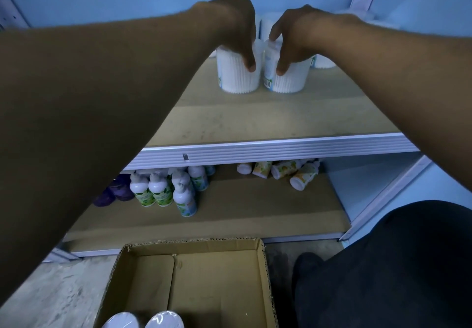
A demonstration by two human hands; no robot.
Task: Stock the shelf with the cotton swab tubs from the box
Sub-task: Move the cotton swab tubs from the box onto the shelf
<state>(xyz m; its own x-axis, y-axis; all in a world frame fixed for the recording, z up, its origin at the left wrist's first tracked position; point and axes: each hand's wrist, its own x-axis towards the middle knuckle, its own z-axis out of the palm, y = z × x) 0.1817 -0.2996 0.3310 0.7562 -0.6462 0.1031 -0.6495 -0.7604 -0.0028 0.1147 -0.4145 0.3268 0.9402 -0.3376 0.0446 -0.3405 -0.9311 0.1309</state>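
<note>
- Two cotton swab tubs stand upright side by side toward the back of the upper shelf (255,121), nearly touching: the left tub (236,76) and the right tub (287,78).
- The left hand (235,29) is curled down over the top of the left tub, fingers spread around it and thumb pressed on its front.
- The right hand (293,36) grips the right tub the same way, thumb on its front.
- More white tubs (323,62) sit behind the pair, partly hidden by the hands.
- On the lower shelf (255,210), spray bottles (163,189) stand at left, and other bottles (293,172) lie tipped at right.
- The cardboard box (204,284) sits open on the floor below, with two wrapped tub lids (143,320) showing at its near edge.
</note>
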